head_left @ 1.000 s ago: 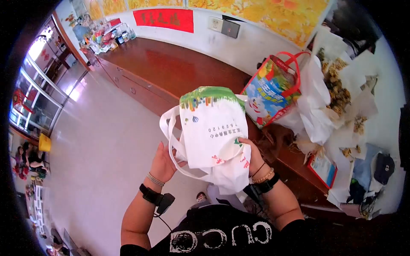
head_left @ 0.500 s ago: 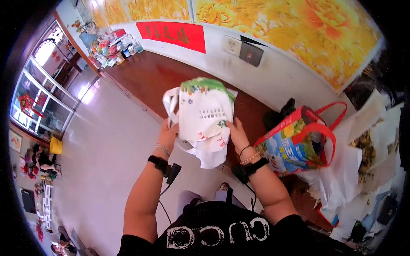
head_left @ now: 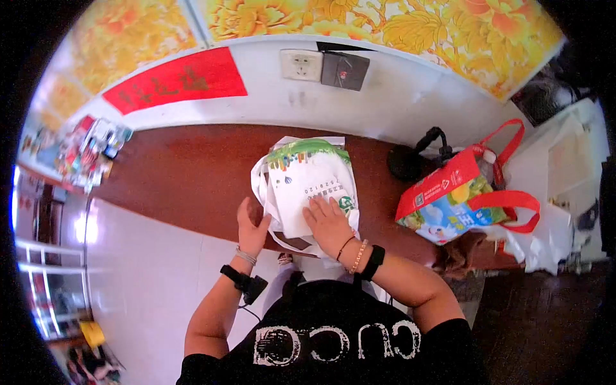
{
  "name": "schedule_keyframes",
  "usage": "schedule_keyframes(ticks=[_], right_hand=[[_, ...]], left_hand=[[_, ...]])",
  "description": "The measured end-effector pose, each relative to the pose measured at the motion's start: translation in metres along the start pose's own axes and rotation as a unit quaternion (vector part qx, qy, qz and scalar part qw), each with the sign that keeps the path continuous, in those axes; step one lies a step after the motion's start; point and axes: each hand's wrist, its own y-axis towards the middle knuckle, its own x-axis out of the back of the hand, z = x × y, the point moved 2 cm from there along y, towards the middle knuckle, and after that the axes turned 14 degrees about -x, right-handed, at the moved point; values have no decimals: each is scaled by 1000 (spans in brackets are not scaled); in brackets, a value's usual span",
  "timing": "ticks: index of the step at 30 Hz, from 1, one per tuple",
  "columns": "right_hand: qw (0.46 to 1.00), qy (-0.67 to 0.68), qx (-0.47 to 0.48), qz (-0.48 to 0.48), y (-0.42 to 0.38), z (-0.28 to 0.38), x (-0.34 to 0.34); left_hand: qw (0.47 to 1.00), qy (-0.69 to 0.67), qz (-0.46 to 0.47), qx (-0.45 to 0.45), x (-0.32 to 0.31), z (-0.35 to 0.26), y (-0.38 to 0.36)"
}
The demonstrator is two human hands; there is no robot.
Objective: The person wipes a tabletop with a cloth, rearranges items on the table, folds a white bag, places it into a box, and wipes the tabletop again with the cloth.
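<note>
White cloth bag [head_left: 310, 186] lay flat on brown counter [head_left: 192, 173], near its front edge, green-printed end toward wall [head_left: 385, 102]. Right hand [head_left: 328, 224] pressed palm-down on bag's near part, fingers spread and flat, gripping nothing. Left hand [head_left: 251, 228] at bag's left edge by the handles [head_left: 264, 199], fingers open and extended, touching the fabric edge; no clear grasp. Colourful bag with red handles [head_left: 459, 199] stood to the right, apart from white bag. Black object [head_left: 410, 157] between them, against wall. Clutter [head_left: 86, 151] at counter's far left.
</note>
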Motion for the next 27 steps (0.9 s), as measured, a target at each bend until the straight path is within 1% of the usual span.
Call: schedule_keyframes(ticks=[1, 2, 3, 4, 5, 6, 7, 8, 9, 10, 11, 12, 13, 14, 15, 16, 17, 18, 19, 20, 22, 23, 24, 25, 26, 27], right_hand=[[1000, -22, -19, 3, 1, 3, -4], [999, -29, -33, 7, 4, 6, -2], [998, 12, -53, 33, 7, 6, 1], [994, 55, -73, 63, 10, 7, 8], [989, 98, -97, 47, 22, 2, 30], [960, 190, -201, 40, 29, -4, 62], [912, 277, -301, 28, 32, -13, 84], [880, 338, -301, -144, 34, -25, 94], [789, 460, -382, -140, 32, -29, 118], [752, 477, -420, -177, 32, -23, 155], [717, 538, -369, -247, 35, -12, 188], [671, 598, -332, -287, 39, 0, 218], [641, 639, -310, -291, 37, 9, 240], [611, 677, -285, -294, 37, 17, 257], [616, 673, -278, -300, 42, 27, 269], [570, 715, -263, -307, 50, 40, 278], [523, 755, -245, -310, 59, 51, 284], [521, 763, -221, -311, 73, 56, 276], [511, 777, -212, -299, 85, 64, 267], [499, 792, -204, -285, 96, 72, 258], [454, 840, -206, -214, 118, 83, 229], [436, 863, -194, -168, 128, 89, 218], [433, 867, -190, -157, 134, 92, 207], [398, 895, -176, -102, 143, 94, 195], [362, 917, -163, -45, 150, 97, 181], [356, 920, -164, -23, 153, 99, 167]], left_hand=[[977, 170, 35, -121, 3, -22, 3], [911, 327, 62, -243, 5, -43, 5], [907, 313, 133, -248, 8, -46, 7], [910, 304, 143, -244, 12, -53, 12], [911, 283, 156, -255, 13, -57, 18], [912, 262, 168, -266, 15, -60, 24], [923, 227, 154, -268, 17, -60, 34], [923, 219, 160, -274, 18, -60, 41], [935, 174, 156, -268, 21, -61, 48], [944, 128, 152, -262, 23, -64, 55], [933, 128, 184, -283, 26, -68, 60], [930, 122, 186, -291, 26, -69, 64], [945, -2, 223, -240, 24, -67, 68], [940, -126, 258, -184, 22, -67, 73], [939, -180, 240, -167, 18, -70, 79], [937, -185, 237, -177, 20, -75, 82], [883, -358, 302, -29, 21, -84, 83], [776, -509, 353, 121, 26, -104, 82], [742, -539, 350, 190, 38, -126, 75], [707, -565, 330, 267, 47, -120, 72], [753, -548, 301, 204, 71, -120, 74], [759, -546, 292, 199, 86, -122, 78], [816, -511, 227, 145, 106, -124, 84], [864, -468, 160, 92, 128, -124, 93], [902, -413, 115, 53, 150, -109, 101], [924, -373, 73, 30, 169, -106, 102]])
